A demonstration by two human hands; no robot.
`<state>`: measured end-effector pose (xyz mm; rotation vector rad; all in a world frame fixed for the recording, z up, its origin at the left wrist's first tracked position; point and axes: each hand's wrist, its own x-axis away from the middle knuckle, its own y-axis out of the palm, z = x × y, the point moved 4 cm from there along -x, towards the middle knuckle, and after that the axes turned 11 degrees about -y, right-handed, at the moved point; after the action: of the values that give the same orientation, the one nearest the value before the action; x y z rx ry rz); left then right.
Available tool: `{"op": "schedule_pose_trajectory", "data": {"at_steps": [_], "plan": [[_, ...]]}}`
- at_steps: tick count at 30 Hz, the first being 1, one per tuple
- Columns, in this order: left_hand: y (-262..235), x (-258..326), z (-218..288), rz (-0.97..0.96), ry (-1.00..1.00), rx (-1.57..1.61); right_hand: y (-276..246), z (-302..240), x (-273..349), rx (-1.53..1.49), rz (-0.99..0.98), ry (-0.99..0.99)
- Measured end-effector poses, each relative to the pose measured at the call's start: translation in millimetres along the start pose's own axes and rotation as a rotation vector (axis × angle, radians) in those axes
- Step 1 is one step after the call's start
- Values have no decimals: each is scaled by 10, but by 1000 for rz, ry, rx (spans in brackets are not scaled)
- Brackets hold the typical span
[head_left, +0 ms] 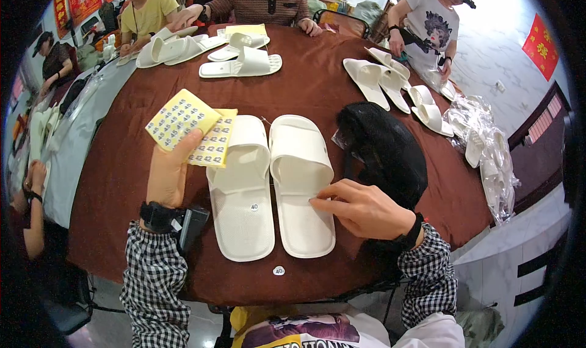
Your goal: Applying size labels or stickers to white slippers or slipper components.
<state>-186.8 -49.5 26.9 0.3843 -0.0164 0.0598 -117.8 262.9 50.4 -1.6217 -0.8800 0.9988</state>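
Observation:
In front of me lies a pair of white slide slippers, a left slipper and a right slipper, side by side with toes pointing away. My left hand is closed on sheets of yellow-backed number stickers, fanned out beside the left slipper's toe. The fingers of my right hand are pinched together at the right slipper's footbed; whatever they hold, if anything, is hidden. One round white sticker is on the left slipper's footbed. Another round sticker lies on the brown tablecloth near the table's front edge.
A black furry bag-like item sits right of the slippers. More white slippers lie at the far side, others at the far right. Clear-wrapped slippers line the right edge. Several people, including one in striped brown, stand or sit around.

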Motion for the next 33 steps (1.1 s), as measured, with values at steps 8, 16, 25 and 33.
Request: {"op": "schedule_pose_trajectory", "data": {"at_steps": [8, 16, 25, 33], "plan": [[141, 13, -156, -81, -113, -21, -36, -46, -27, -13, -65, 42], [147, 11, -225, -129, -110, -2, -257, -107, -260, -4, 75, -40], [129, 3, -232, -145, -124, 32, 99, -255, -954, 134, 48, -298], [168, 53, -195, -151, -136, 11, 192, -293, -1010, 189, 18, -325]]}}
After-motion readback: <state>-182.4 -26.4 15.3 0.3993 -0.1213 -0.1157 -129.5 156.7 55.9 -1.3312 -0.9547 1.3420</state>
